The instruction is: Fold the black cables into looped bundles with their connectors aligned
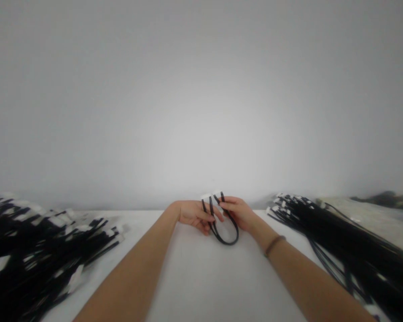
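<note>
A black cable (227, 243) with white connectors at its ends is bent into a U, its loop hanging down towards me. My left hand (197, 215) has its fingers closed around the left side of the cable, just below one white connector (206, 196). On the other side, my right hand (237, 211) pinches the cable near the second white connector (218, 192). Both connectors point up and sit close together. The exact fingertip contact is blurred.
A large pile of black cables with white ends (36, 250) lies on the left of the white table (201, 286). To the right is a long bundle of black cables (342, 241), with clear plastic bags (372, 214) beyond it. A pale wall (201, 98) rises behind the table.
</note>
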A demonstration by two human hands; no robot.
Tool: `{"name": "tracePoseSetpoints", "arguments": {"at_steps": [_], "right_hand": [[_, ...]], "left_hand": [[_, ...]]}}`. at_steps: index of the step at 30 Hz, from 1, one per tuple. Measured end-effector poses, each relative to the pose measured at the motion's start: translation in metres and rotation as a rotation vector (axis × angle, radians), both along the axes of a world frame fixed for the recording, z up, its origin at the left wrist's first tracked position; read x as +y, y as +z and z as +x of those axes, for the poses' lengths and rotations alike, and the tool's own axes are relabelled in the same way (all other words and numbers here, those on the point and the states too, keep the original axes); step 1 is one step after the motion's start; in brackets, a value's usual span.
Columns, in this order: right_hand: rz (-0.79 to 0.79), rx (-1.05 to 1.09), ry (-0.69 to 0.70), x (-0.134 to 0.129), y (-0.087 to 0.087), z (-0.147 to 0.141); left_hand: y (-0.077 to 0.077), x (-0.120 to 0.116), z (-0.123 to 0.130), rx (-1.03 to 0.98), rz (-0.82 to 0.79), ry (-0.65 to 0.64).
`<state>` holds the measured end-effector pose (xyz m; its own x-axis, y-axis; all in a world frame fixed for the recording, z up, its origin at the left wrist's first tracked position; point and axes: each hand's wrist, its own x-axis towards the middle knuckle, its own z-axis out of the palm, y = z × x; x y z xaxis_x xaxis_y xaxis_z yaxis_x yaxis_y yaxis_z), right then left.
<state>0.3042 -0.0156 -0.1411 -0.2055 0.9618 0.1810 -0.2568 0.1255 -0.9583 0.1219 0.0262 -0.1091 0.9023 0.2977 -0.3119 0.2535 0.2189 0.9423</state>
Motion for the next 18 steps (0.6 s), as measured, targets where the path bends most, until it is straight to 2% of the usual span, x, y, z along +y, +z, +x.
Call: {"name": "tracePoseSetpoints", "arguments": {"at_steps": [4, 18], "right_hand": [[-0.004, 0.004, -0.007, 0.0006, 0.0001, -0.0002], [-0.042, 0.006, -0.037, 0.0007, -0.0005, 0.0005]], "left_hand": [[0.0027, -0.0021, 0.0011, 0.017, -0.012, 0.063], [-0.0008, 0.0005, -0.0002, -0.011, 0.028, -0.032]]}}
